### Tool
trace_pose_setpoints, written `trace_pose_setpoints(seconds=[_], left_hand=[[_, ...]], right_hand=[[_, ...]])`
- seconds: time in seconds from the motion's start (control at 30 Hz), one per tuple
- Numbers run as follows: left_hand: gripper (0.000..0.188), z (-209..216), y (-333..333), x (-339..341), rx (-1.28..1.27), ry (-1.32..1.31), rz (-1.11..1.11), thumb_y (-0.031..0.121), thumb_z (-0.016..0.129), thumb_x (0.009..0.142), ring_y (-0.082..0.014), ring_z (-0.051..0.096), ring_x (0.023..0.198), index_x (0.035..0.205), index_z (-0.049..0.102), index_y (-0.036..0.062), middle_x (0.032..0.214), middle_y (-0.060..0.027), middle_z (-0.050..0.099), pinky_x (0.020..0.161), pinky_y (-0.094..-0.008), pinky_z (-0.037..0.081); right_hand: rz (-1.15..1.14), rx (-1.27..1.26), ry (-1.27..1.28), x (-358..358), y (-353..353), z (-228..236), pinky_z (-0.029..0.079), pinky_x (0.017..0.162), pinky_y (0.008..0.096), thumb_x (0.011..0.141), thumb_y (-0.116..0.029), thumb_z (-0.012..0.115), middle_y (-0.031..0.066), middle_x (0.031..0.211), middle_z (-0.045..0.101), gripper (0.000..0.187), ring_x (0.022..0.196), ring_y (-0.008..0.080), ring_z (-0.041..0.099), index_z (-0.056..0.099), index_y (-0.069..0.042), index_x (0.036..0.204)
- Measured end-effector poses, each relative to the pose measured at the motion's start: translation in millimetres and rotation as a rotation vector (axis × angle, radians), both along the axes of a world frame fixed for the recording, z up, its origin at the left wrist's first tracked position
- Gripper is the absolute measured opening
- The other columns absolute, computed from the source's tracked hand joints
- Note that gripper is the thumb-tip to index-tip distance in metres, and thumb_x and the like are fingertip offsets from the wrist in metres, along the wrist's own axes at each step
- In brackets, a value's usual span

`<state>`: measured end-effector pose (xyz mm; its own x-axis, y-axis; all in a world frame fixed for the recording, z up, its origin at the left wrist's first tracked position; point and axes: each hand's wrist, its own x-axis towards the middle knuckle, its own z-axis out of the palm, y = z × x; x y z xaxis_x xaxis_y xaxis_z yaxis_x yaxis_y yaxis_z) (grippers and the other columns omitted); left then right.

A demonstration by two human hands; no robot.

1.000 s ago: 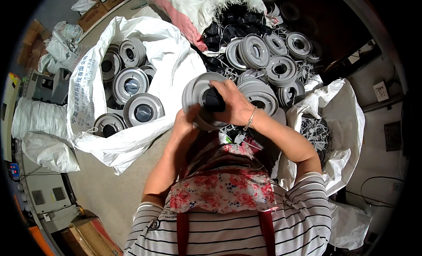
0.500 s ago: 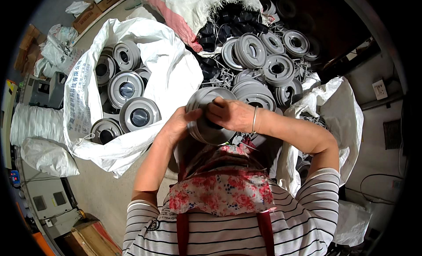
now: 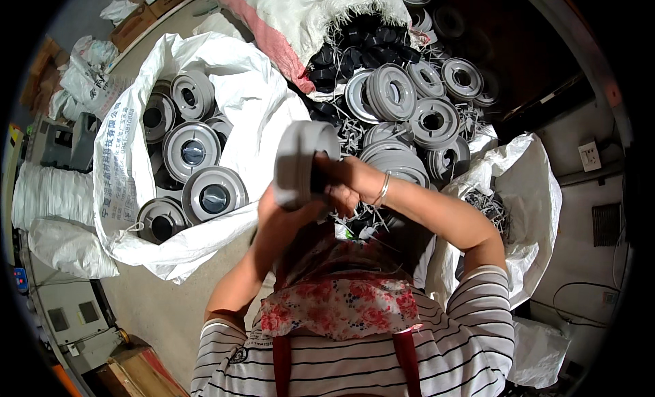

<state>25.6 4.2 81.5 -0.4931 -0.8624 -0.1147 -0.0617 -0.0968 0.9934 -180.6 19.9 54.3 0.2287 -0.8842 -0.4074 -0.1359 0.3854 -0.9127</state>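
My left hand (image 3: pixel 286 213) is closed around the lower left side of a grey flanged plastic ring (image 3: pixel 297 158), tilted almost edge-on in front of my apron. Curled at the ring's right-hand face are the fingers of my right hand (image 3: pixel 349 182), blurred and in shadow; what they pinch there is hidden. A bracelet circles the right wrist. Just beyond my hands lies a heap of similar grey rings (image 3: pixel 392 158) among thin grey plastic scraps. At left, a white woven sack (image 3: pixel 263 97) holds several grey rings with dark centres.
Black plastic parts (image 3: pixel 365 49) spill from a white and pink sack (image 3: pixel 293 22) at the back. On the right stands another open white sack (image 3: pixel 532 199) with grey scraps. Cardboard boxes (image 3: pixel 133 28) lie far left, and a wall socket (image 3: pixel 589 156) is at right.
The grey ring has turned from facing up to nearly edge-on and risen slightly leftward. My right hand has shifted from its centre to its right side.
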Motion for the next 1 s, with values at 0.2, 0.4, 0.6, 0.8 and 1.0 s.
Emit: trace_pose_setpoints(seconds=[0.2, 0.4, 0.6, 0.8, 1.0], left_hand=[[0.095, 34, -83, 19, -0.95, -0.388, 0.554, 0.02, 0.081, 0.066, -0.029, 0.041, 0.126, 0.141, 0.027, -0.0023, 0.138, -0.0224, 0.04, 0.105, -0.0354, 0.032], [0.085, 5, -71, -9, -0.669, -0.343, -0.111, 0.013, 0.075, 0.072, -0.0306, 0.026, 0.137, 0.142, 0.028, 0.0065, 0.146, -0.015, 0.03, 0.112, -0.0392, 0.023], [0.083, -31, -74, -46, -0.98, -0.495, -0.382, 0.012, 0.08, 0.062, -0.0372, 0.048, 0.12, 0.133, 0.041, 0.0002, 0.122, -0.018, 0.055, 0.107, -0.0443, 0.03], [0.067, -22, -63, -31, -0.181, -0.316, -0.105, 0.008, 0.078, 0.066, -0.0234, 0.06, 0.096, 0.126, 0.047, 0.0011, 0.104, -0.012, 0.06, 0.078, -0.0338, 0.052], [0.051, -16, -57, -11, 0.302, 0.363, 0.16, 0.022, 0.071, 0.079, -0.0175, 0.059, 0.093, 0.12, 0.051, -0.0007, 0.103, -0.0078, 0.061, 0.084, -0.0326, 0.048]], right_hand=[[-0.526, -0.643, 1.244, -82, -72, -29, 0.048, 0.083, 0.0405, 0.069, -0.041, 0.079, 0.0246, 0.104, 0.058, 0.066, 0.098, 0.0368, 0.058, 0.049, 0.007, 0.104], [-0.128, -0.551, 1.276, -125, -82, -59, 0.049, 0.08, 0.0435, 0.063, -0.017, 0.079, 0.024, 0.094, 0.061, 0.047, 0.087, 0.0414, 0.059, 0.053, 0.005, 0.096], [0.469, -0.578, 0.532, -70, -68, 20, 0.049, 0.082, 0.0365, 0.065, -0.025, 0.079, 0.0169, 0.097, 0.064, 0.047, 0.093, 0.0298, 0.062, 0.062, 0.0, 0.101], [-0.187, -0.842, 0.955, -87, -183, -52, 0.044, 0.089, 0.0417, 0.075, -0.012, 0.07, 0.0249, 0.108, 0.054, 0.05, 0.102, 0.0405, 0.053, 0.044, 0.004, 0.114], [-0.187, -0.656, 1.134, -68, -178, -47, 0.048, 0.079, 0.0457, 0.081, -0.012, 0.06, 0.0219, 0.089, 0.062, 0.018, 0.088, 0.038, 0.06, 0.055, 0.001, 0.092]])
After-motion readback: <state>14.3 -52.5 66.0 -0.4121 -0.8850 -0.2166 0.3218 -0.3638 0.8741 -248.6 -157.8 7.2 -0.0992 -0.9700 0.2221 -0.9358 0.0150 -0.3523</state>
